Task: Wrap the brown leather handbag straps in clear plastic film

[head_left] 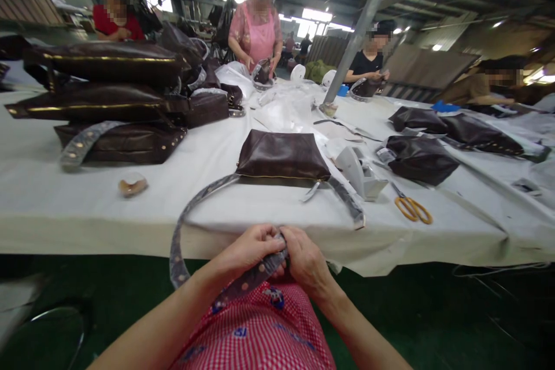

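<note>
A dark brown leather bag lies on the white-covered table straight ahead, its zipper edge facing me. From its left corner a studded strap, wrapped in clear film, loops over the table edge and down to my lap. Both hands grip the free end of that strap, close together at the table's front edge. My left hand pinches it between thumb and fingers. My right hand is closed round the tip, which the fingers partly hide. A shorter wrapped strap piece comes off the bag's right corner.
Stacked brown bags stand at left, near a roll of tape. Orange-handled scissors, a white tape dispenser and more bags lie at right. Across the table, several people work around a slanted metal pole.
</note>
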`<state>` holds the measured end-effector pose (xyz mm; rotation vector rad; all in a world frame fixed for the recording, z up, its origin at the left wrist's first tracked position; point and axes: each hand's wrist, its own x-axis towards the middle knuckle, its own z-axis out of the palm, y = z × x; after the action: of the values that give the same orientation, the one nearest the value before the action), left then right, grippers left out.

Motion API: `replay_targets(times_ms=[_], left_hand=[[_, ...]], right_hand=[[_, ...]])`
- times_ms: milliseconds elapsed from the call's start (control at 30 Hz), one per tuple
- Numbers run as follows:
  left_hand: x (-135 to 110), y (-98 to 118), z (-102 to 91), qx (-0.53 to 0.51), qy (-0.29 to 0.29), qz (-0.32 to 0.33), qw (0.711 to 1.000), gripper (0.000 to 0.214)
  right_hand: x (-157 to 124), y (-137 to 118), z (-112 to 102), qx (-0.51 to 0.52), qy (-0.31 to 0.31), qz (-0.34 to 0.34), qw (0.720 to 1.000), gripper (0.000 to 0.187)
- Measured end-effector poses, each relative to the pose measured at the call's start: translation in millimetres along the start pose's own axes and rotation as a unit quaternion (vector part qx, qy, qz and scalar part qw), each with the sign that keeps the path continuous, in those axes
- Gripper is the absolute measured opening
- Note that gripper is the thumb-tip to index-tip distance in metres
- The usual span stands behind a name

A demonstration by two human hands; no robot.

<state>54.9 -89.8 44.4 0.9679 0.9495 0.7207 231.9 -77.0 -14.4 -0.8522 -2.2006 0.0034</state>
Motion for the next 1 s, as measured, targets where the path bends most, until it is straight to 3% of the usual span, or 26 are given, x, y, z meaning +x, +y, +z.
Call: replay_targets(times_ms=[100, 200, 333, 433, 533, 667, 767, 833, 900, 1000], left_hand=[[-6.5, 7.8, 5.7, -0.003, -0.015, 0.004, 1.000, 0.028], [-10.7, 11.1, 7.1, 0.002, -0.036, 0.025, 0.999, 0.027], [-12.5, 7.3, 2.3, 0.032, -0.034, 0.055, 0.997, 0.021], [-12.8, 0.2, -1.4, 0.103, 0.001, 0.111, 0.988, 0.007], [-13.5, -7.3, -1.5, 0.131, 0.034, 0.140, 0.981, 0.008], [-16.3, -8.2, 2.5, 0.111, 0.016, 0.088, 0.990, 0.010], [-18.2, -1.3, 6.2, 0.110, -0.009, 0.078, 0.991, 0.007], [-18.9, 3.4, 8.3, 0.077, -0.039, 0.071, 0.994, 0.008], [-19.5, 6.6, 9.6, 0.041, -0.062, 0.067, 0.995, 0.011], [-20.5, 8.6, 10.2, 0.030, -0.066, 0.058, 0.996, 0.013]], right_hand=[[1.2, 0.6, 4.4, 0.045, 0.040, 0.132, 0.989, 0.035], [9.2, -9.5, 3.3, 0.118, 0.074, 0.268, 0.953, 0.034], [15.7, -25.7, 3.3, 0.226, 0.104, 0.354, 0.901, 0.032], [13.4, -31.1, 6.0, 0.268, 0.105, 0.370, 0.883, 0.032], [12.8, -28.8, 4.3, 0.264, 0.082, 0.348, 0.896, 0.033], [19.0, -14.6, -7.4, 0.196, 0.030, 0.171, 0.965, 0.038], [20.8, -5.9, -13.1, 0.151, -0.001, 0.081, 0.985, 0.028], [18.9, -6.3, -12.1, 0.150, 0.017, 0.096, 0.984, 0.022], [16.4, -11.6, -7.9, 0.173, 0.058, 0.153, 0.971, 0.023], [14.9, -23.0, -0.5, 0.246, 0.104, 0.261, 0.928, 0.025]])
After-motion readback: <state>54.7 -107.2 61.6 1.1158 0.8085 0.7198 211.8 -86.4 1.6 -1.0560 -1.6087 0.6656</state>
